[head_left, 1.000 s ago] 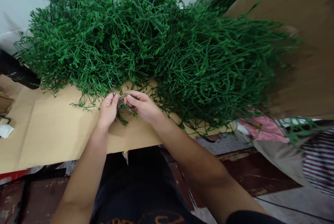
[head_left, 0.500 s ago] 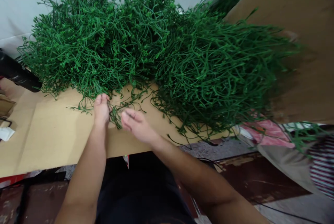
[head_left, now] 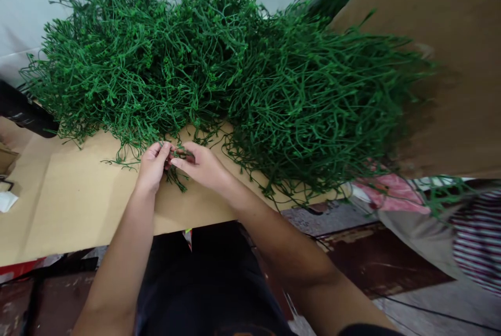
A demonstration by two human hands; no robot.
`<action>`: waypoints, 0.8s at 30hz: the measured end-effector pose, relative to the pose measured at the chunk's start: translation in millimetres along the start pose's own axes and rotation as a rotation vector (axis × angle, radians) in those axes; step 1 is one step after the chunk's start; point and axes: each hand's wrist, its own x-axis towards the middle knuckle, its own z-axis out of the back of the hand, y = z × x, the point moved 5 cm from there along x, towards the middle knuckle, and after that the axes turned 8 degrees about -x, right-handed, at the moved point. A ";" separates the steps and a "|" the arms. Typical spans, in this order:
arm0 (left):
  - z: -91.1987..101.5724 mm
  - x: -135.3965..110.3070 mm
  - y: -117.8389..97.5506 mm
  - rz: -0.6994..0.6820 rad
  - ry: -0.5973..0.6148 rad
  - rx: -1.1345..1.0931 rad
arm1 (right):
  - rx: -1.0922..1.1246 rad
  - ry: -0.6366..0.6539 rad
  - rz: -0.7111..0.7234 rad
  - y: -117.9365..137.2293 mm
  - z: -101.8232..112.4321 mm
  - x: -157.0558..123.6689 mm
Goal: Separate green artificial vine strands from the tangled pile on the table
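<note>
The person's left grip pinched the thin green stems between thumb and fingers, near the front of the cardboard-covered surface. The right grip was curled around the same stems from the other side, with its thumb pointing to the left; the fingertips were partly hidden, so I could not tell how firmly it pressed. The stems were therefore between the two hands, just before the big left heap of similar greenery.

The main danger, in my judgement, was tangling. Some loose stems lay directly below the hands, and their curled ends could catch on the held ones and be pulled along. If both grips pulled apart too strongly, a thin stem could bend badly or slip out, because there was little to hold. The right heap spread up to the front edge of the surface, and some of its strands hung over it; a passing forearm could drag them down to the floor. The black cylinder touched the greenery at the left, so a tug there might have knocked it.
</note>
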 end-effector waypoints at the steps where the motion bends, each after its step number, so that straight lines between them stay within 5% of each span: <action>1: -0.3 -0.2 -0.2 -0.004 0.001 -0.006 | -0.012 0.021 0.002 -2.0 -3.6 1.1; 6: -3.1 -0.5 -0.7 0.010 -0.010 -0.029 | 0.045 0.027 0.000 -5.9 -4.5 1.7; 12: 0.2 1.4 -0.4 0.015 -0.084 -0.090 | -0.124 -0.320 0.078 -2.3 8.5 -8.5; 24: -5.6 -2.5 3.0 0.065 -0.012 -0.095 | 0.053 -0.158 0.000 -7.9 -5.8 4.4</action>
